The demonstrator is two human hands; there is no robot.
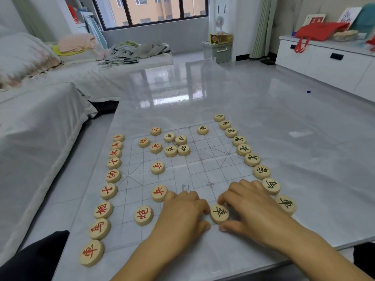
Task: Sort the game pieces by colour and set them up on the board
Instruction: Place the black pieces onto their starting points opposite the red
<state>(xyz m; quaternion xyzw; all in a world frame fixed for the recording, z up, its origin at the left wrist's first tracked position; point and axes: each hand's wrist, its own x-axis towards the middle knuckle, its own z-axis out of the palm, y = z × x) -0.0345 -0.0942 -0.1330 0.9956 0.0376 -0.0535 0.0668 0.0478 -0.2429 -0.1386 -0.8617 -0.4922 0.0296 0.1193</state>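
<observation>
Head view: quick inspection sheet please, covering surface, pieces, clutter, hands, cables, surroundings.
Surface: glossy grey table, translucent board laid flat.
Job's things: red column on the left edge, black column on the right; four black pieces bunched mid-board.
Clutter: clothes heap on sofa.
Grippers: right hand pinches a black pawn; left hand curled beside it, contents hidden.
Cables: nothing seen.
Surroundings: covered sofa left, white cabinet right.

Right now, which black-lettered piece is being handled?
The black-lettered piece nearest the camera, pinched by the right hand; the rest sit untouched farther up the board.
</observation>
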